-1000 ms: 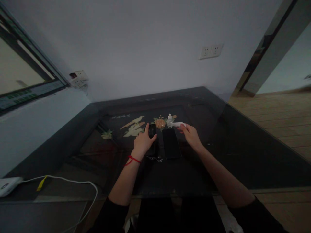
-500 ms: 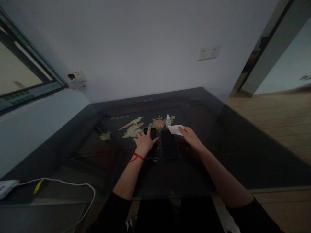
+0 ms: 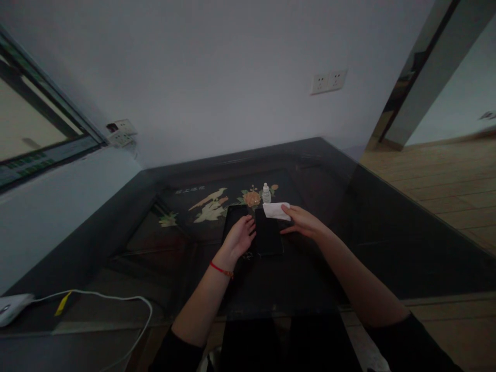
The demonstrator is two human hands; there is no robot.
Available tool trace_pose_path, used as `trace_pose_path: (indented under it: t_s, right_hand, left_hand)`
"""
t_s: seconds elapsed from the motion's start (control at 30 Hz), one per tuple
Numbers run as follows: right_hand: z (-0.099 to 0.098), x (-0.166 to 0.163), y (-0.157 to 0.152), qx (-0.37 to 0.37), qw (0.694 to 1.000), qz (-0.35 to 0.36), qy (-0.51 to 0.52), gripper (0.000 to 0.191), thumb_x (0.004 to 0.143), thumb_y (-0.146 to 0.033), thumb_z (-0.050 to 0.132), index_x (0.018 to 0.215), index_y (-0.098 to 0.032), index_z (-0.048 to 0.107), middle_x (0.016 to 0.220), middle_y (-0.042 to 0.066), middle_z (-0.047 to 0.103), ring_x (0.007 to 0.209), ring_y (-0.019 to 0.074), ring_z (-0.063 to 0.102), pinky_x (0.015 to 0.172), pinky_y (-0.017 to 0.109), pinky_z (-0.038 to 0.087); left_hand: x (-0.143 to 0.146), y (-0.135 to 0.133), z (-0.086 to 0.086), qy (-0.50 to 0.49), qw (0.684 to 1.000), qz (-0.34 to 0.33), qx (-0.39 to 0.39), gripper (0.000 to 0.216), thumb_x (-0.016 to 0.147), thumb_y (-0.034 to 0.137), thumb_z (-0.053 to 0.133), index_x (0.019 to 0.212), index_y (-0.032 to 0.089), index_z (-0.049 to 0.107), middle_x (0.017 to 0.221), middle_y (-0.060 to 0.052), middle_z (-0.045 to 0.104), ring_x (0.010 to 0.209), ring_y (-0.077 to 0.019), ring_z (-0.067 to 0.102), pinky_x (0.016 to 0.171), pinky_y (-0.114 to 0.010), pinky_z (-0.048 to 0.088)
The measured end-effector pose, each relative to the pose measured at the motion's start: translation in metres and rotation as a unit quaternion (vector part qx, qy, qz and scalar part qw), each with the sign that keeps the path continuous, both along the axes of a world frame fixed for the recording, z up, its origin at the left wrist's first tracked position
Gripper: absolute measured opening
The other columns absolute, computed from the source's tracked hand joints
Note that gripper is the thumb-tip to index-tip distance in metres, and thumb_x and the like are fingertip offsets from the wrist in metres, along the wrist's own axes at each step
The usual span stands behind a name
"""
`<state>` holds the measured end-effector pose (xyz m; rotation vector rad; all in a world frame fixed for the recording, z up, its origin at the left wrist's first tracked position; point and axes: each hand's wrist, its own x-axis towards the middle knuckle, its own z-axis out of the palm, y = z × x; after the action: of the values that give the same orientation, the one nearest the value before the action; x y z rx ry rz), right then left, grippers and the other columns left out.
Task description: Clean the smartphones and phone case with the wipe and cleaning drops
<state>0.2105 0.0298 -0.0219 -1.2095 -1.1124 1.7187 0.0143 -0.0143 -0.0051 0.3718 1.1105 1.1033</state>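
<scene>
My right hand (image 3: pixel 308 223) pinches a folded white tissue or cloth (image 3: pixel 276 211) between thumb and fingers, over the top part of a black phone (image 3: pixel 270 240). That phone lies flat on the dark table. My left hand (image 3: pixel 240 238) is turned with its palm toward the phone, fingers loosely bent and nothing seen in them. It covers part of a second dark, phone-like slab (image 3: pixel 235 211) on the left. A small chain or strap (image 3: pixel 247 255) shows by the left wrist. Behind the phones stands a small clear bottle (image 3: pixel 266 195) with a white cap.
The dark glossy table (image 3: pixel 310 289) bears a picture of birds (image 3: pixel 211 206) and a peony (image 3: pixel 251 198). A white cable (image 3: pixel 104 296) with a yellow tag (image 3: pixel 62 304) runs from a white power strip (image 3: pixel 14 309) at the left. A wall (image 3: pixel 232 93) rises behind the table.
My left hand has turned from spread, palm down over the left slab, to palm sideways nearer the right phone. My right hand has brought the white tissue slightly left, over that phone.
</scene>
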Motion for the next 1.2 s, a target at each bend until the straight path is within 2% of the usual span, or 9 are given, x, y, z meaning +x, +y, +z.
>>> trace_pose_path:
  t_s: [0.17,0.27,0.4,0.5,0.6,0.73,0.9,1.07,1.2]
  right_hand:
    - [0.002,-0.006,-0.003,-0.020,0.999,-0.003,0.032,0.022,0.091,-0.033,0.050,0.103,-0.018,0.060,0.116,0.015,0.064,0.105,0.0281,0.062,0.075,0.056,0.059]
    - [0.003,-0.009,-0.005,-0.009,0.997,-0.007,0.070,0.024,0.092,-0.035,0.049,0.105,-0.018,0.060,0.115,0.015,0.066,0.104,0.0269,0.063,0.076,0.054,0.059]
    - [0.005,-0.009,-0.006,0.048,0.993,-0.011,0.107,0.030,0.093,-0.039,0.047,0.107,-0.016,0.060,0.111,0.015,0.069,0.090,0.0248,0.068,0.074,0.049,0.061]
    - [0.010,-0.002,-0.005,0.152,0.983,-0.093,0.046,0.037,0.092,-0.045,0.047,0.107,-0.015,0.064,0.110,0.014,0.069,0.092,0.0266,0.069,0.074,0.048,0.061]
    - [0.019,0.002,-0.009,0.334,0.914,-0.216,-0.081,0.042,0.093,-0.048,0.044,0.116,-0.018,0.064,0.117,0.011,0.068,0.106,0.0271,0.065,0.088,0.048,0.057]
    - [0.023,-0.003,-0.017,0.522,0.804,-0.111,-0.261,0.040,0.096,-0.032,0.038,0.134,-0.025,0.052,0.137,0.006,0.055,0.129,0.0229,0.049,0.109,0.049,0.040]
    - [0.021,-0.014,-0.023,0.594,0.700,0.035,-0.394,0.046,0.096,-0.018,0.035,0.140,-0.028,0.043,0.143,0.004,0.048,0.137,0.0205,0.037,0.115,0.057,0.021]
    - [0.024,-0.030,-0.042,0.659,0.627,0.178,-0.376,0.049,0.093,-0.015,0.041,0.140,-0.027,0.042,0.141,0.004,0.050,0.137,0.0178,0.038,0.117,0.057,0.003]
    - [0.022,-0.032,-0.043,0.675,0.607,0.219,-0.357,0.047,0.092,-0.017,0.043,0.138,-0.025,0.044,0.141,0.004,0.051,0.136,0.0174,0.039,0.117,0.056,-0.002]
  left_hand:
    - [0.001,0.004,0.001,-0.022,1.000,-0.010,0.010,0.019,0.086,0.015,0.048,0.074,0.016,0.062,0.073,-0.002,0.064,0.067,-0.0098,0.059,0.072,-0.021,0.045]
    - [0.006,-0.001,0.003,-0.052,0.997,-0.050,0.026,0.019,0.088,0.024,0.051,0.095,0.015,0.067,0.083,-0.006,0.069,0.074,-0.0151,0.064,0.077,-0.028,0.049]
    - [0.005,-0.005,0.008,-0.148,0.977,-0.135,0.075,0.040,0.091,0.043,0.047,0.122,0.020,0.059,0.105,-0.011,0.070,0.089,-0.0246,0.067,0.085,-0.045,0.051]
    - [0.002,-0.006,0.009,-0.202,0.962,-0.144,0.112,0.046,0.091,0.048,0.044,0.132,0.027,0.051,0.116,-0.010,0.066,0.098,-0.0298,0.066,0.088,-0.057,0.048]
    - [0.003,-0.010,0.009,-0.228,0.952,-0.158,0.127,0.050,0.091,0.047,0.044,0.140,0.035,0.040,0.128,-0.011,0.059,0.108,-0.0344,0.062,0.089,-0.062,0.045]
    - [0.008,-0.020,0.011,-0.252,0.939,-0.201,0.122,0.051,0.093,0.047,0.039,0.143,0.047,0.028,0.140,-0.006,0.050,0.108,-0.0335,0.062,0.090,-0.065,0.041]
    - [0.010,-0.024,0.012,-0.270,0.936,-0.204,0.099,0.050,0.095,0.046,0.031,0.144,0.039,0.031,0.128,-0.007,0.060,0.098,-0.0279,0.065,0.093,-0.061,0.040]
    - [0.001,-0.013,0.008,-0.266,0.956,-0.109,0.056,0.056,0.095,0.045,0.030,0.144,0.020,0.037,0.100,-0.008,0.071,0.085,-0.0205,0.067,0.094,-0.039,0.045]
    - [-0.002,-0.010,0.005,-0.267,0.957,-0.082,0.079,0.055,0.094,0.047,0.032,0.143,0.022,0.040,0.106,-0.008,0.070,0.093,-0.0213,0.067,0.094,-0.036,0.044]
